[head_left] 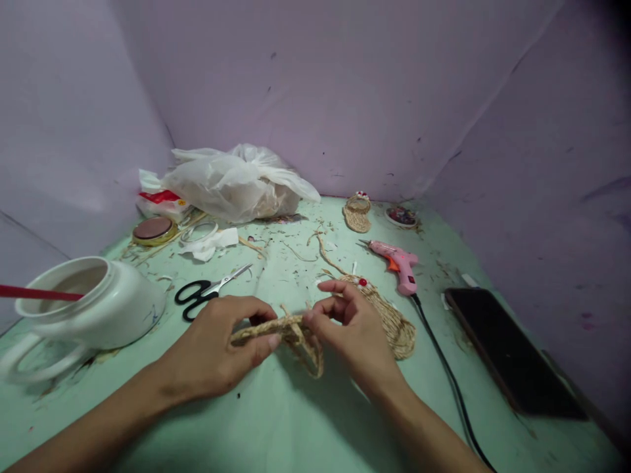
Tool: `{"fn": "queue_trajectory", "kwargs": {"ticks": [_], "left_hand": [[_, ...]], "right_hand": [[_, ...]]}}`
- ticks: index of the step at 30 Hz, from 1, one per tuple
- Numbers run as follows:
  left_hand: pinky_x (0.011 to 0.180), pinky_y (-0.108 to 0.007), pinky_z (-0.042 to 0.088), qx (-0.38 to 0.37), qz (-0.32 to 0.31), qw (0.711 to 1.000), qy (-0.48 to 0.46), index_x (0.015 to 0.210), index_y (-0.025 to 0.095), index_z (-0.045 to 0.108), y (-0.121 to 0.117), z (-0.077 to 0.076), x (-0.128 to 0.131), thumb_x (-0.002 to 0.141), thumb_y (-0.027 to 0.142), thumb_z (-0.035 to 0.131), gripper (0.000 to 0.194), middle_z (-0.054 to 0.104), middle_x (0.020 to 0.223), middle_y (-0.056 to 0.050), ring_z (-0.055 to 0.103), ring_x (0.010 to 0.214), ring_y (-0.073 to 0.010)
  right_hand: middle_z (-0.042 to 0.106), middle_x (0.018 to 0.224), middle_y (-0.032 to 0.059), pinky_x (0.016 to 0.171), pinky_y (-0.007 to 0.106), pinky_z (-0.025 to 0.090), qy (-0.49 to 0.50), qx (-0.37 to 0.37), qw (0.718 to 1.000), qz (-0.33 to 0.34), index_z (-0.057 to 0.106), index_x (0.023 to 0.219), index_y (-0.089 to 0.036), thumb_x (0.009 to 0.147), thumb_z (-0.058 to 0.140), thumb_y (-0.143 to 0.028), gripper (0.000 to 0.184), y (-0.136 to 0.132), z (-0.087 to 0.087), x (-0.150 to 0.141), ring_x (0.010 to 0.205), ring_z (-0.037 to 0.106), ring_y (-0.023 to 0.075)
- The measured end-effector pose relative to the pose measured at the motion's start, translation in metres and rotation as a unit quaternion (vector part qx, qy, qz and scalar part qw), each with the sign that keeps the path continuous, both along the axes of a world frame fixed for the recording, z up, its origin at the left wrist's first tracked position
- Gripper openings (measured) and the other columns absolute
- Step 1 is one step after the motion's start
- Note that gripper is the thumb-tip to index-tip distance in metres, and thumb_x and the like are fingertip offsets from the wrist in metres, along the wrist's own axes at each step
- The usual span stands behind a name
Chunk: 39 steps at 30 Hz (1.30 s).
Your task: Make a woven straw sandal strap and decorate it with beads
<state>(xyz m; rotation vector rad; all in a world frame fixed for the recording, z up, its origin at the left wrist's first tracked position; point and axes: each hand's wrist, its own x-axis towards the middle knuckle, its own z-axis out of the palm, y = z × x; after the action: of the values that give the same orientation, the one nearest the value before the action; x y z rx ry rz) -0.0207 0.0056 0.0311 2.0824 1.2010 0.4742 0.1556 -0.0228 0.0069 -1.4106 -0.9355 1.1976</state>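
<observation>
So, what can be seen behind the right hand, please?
Behind the right hand is a flat rope piece, with a red bead near its far end. The hand covers part of its left side, so what is there cannot be seen.

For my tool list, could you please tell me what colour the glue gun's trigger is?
The trigger is orange, clearest in the head view.
</observation>
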Motion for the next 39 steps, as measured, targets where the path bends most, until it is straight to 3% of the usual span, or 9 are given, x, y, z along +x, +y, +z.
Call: {"fn": "queue_trajectory", "kwargs": {"ticks": [4,8,13,16,19,23,30,35,39], "left_hand": [[0.056,-0.024,0.041,-0.208,0.038,0.970,-0.117,0.082,0.017,0.064,0.006,-0.011,-0.001,0.072,0.039,0.058,0.024,0.065,0.069,0.000,0.058,0.062,-0.0146],[0.056,-0.026,0.045,-0.392,0.135,0.867,-0.274,0.073,0.014,0.063,0.005,-0.031,0.003,0.063,0.032,0.069,0.021,0.065,0.064,-0.002,0.059,0.057,-0.0135],[0.062,-0.029,0.050,-0.431,0.183,0.786,-0.403,0.072,0.013,0.063,0.002,-0.037,0.008,0.063,0.025,0.073,0.018,0.067,0.066,-0.004,0.062,0.059,-0.0146],[0.063,-0.027,0.049,-0.419,0.200,0.772,-0.434,0.075,0.012,0.063,-0.001,-0.038,0.012,0.064,0.024,0.073,0.019,0.068,0.068,-0.004,0.063,0.061,-0.0137],[0.063,-0.026,0.049,-0.425,0.193,0.765,-0.444,0.076,0.012,0.062,-0.004,-0.041,0.014,0.062,0.024,0.074,0.021,0.067,0.067,-0.004,0.062,0.061,-0.0134],[0.063,-0.025,0.047,-0.399,0.180,0.796,-0.418,0.080,0.012,0.062,-0.010,-0.039,0.017,0.063,0.029,0.071,0.026,0.065,0.069,-0.003,0.059,0.063,-0.0125],[0.076,-0.034,0.048,-0.059,0.145,0.959,-0.236,0.101,0.017,0.055,-0.026,-0.039,0.012,0.078,0.036,0.058,0.030,0.063,0.095,-0.008,0.059,0.083,-0.0190],[0.091,-0.045,0.043,0.169,0.086,0.964,-0.184,0.126,0.019,0.039,-0.033,-0.040,0.003,0.084,0.039,0.045,0.047,0.052,0.123,-0.013,0.052,0.108,-0.0264],[0.099,-0.054,0.034,0.233,0.030,0.972,0.033,0.130,0.013,0.036,-0.040,-0.035,0.012,0.069,0.043,0.063,0.074,0.050,0.126,-0.018,0.043,0.116,-0.0354]], "right_hand": [[0.054,0.048,-0.0081,0.033,0.019,0.034,0.017,-0.065,0.998,-0.002,0.047,0.096,-0.017,0.063,0.072,-0.032,0.044,0.012,0.004,0.010,0.037,0.044,0.0091],[0.065,0.066,0.0023,0.032,0.017,0.032,0.088,-0.104,0.991,0.005,0.055,0.097,-0.016,0.072,0.065,-0.040,0.036,0.015,-0.005,0.022,0.046,0.052,0.0110],[0.068,0.079,0.0052,0.052,0.025,0.047,0.185,-0.062,0.981,0.008,0.062,0.095,-0.017,0.070,0.062,-0.031,0.028,0.000,-0.014,0.028,0.068,0.062,0.0169],[0.069,0.095,0.0071,0.077,0.036,0.048,0.250,-0.003,0.964,0.087,0.064,0.095,-0.019,0.059,0.065,-0.017,0.037,-0.011,-0.017,0.015,0.087,0.062,0.0233],[0.069,0.095,0.0062,0.079,0.039,0.046,0.233,0.016,0.970,0.072,0.064,0.097,-0.020,0.058,0.073,-0.019,0.040,-0.017,-0.024,0.000,0.088,0.061,0.0241],[0.070,0.087,0.0040,0.077,0.036,0.046,0.200,0.011,0.979,-0.017,0.064,0.094,-0.019,0.058,0.077,-0.020,0.039,-0.018,-0.029,-0.007,0.081,0.061,0.0213],[0.069,0.081,0.0016,0.072,0.031,0.048,0.109,0.045,0.989,-0.084,0.063,0.086,-0.018,0.058,0.075,-0.018,0.031,-0.022,-0.020,-0.010,0.077,0.061,0.0183],[0.066,0.082,0.0010,0.067,0.033,0.050,0.152,-0.022,0.981,-0.115,0.056,0.092,-0.019,0.061,0.075,-0.025,0.037,-0.025,-0.031,-0.013,0.075,0.061,0.0189],[0.067,0.090,0.0047,0.073,0.037,0.051,0.164,-0.037,0.981,-0.096,0.054,0.096,-0.019,0.064,0.074,-0.029,0.039,-0.028,-0.038,-0.020,0.081,0.064,0.0222]]}}
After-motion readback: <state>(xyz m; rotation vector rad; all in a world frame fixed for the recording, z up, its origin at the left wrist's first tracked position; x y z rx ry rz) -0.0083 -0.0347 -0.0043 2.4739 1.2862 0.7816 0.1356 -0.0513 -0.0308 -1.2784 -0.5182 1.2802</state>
